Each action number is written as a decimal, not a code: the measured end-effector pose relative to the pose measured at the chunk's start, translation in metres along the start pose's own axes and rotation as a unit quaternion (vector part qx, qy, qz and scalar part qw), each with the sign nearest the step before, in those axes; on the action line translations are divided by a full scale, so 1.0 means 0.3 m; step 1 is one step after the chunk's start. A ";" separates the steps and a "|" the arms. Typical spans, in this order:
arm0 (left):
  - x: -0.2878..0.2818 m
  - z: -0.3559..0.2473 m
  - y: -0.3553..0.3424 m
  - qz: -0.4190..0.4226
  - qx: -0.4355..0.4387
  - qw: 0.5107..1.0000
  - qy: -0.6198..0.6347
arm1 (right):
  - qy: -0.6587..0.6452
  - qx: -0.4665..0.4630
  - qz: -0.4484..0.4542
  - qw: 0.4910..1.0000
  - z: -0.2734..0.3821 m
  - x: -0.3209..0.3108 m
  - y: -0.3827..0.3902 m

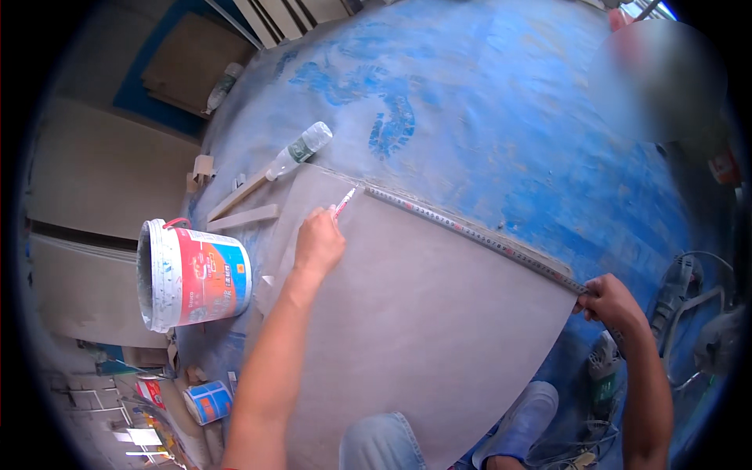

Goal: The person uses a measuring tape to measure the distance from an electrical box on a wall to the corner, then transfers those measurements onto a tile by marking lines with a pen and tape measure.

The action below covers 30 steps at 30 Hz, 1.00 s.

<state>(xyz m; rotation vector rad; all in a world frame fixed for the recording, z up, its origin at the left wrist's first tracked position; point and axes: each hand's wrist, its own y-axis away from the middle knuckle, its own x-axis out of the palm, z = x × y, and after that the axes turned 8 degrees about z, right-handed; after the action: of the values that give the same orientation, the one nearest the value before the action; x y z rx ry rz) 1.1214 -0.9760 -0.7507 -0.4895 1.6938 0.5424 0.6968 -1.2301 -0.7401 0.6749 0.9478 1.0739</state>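
A silver measuring strip (472,232) lies along the grey board (415,321); a red-and-white pen (346,200) slants beside the strip's left end.

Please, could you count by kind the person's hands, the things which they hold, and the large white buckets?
Hands: 2 (left hand, right hand)
Pen: 1, in the left hand
Measuring strip: 1, in the right hand
White bucket: 1
Total: 5

We look down from the wearer's head through one wide fisheye lens, facing out over a knee (380,445) and the grey board (431,329). We sit near, the board's far edge slanting through mid-view, blue floor (501,102) curving beyond.
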 end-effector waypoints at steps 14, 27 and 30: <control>0.008 -0.006 -0.003 0.010 -0.006 1.000 0.008 | -0.011 -0.002 0.017 1.000 -0.008 -0.003 -0.002; 0.021 0.007 -0.032 0.012 0.008 1.000 -0.002 | -0.003 -0.007 0.000 1.000 -0.008 0.003 -0.011; 0.014 -0.016 -0.044 0.019 -0.011 1.000 -0.003 | -0.005 -0.003 -0.003 1.000 -0.028 -0.002 -0.015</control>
<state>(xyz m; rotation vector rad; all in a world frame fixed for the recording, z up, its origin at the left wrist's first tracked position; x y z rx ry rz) 1.1248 -0.9896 -0.7552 -0.4712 1.6958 0.5904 0.6911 -1.2322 -0.7474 0.6707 0.9372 1.0666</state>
